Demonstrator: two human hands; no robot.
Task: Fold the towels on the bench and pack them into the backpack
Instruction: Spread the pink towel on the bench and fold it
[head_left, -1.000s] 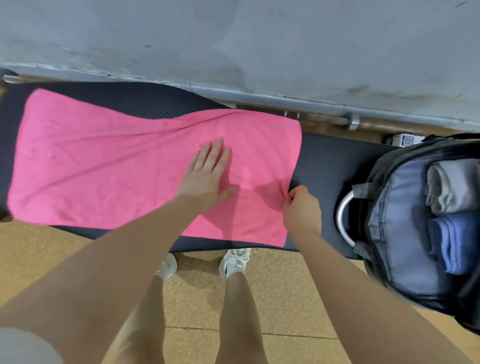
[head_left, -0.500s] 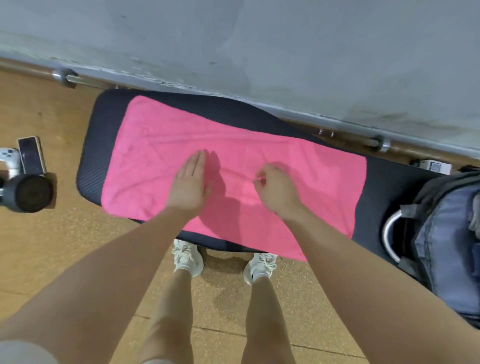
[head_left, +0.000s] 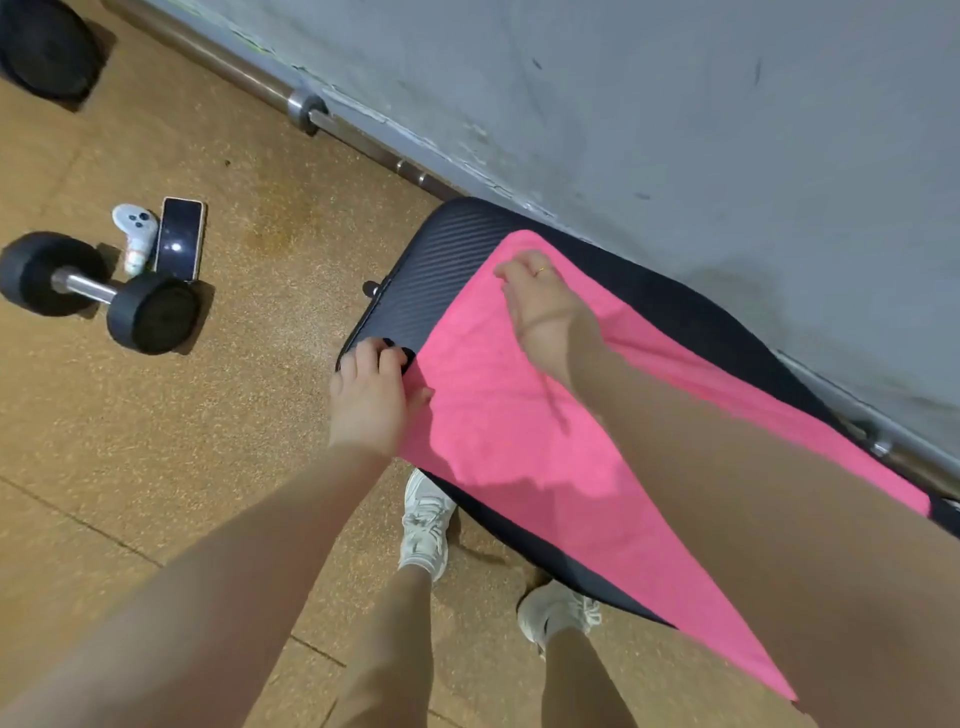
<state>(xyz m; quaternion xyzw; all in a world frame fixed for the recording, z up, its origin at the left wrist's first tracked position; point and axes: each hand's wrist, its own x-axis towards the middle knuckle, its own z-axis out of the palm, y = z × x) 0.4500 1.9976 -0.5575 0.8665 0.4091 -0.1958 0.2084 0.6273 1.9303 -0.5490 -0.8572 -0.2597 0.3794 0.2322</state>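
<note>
Pink towel (head_left: 519, 441) spread flat on dark bench (head_left: 441, 260), long axis running from frame centre down to lower right. Left hand (head_left: 371, 400) pinching near corner at centre frame; right hand (head_left: 540, 306) curled on far corner, just above. Bare bench strip left of towel edge; wall (head_left: 675, 130) close behind.

Head-worn view, steeply downward, close.

Grey wall (head_left: 675, 104), speckled cork floor (head_left: 260, 260), steel barbell (head_left: 311, 109)
</note>
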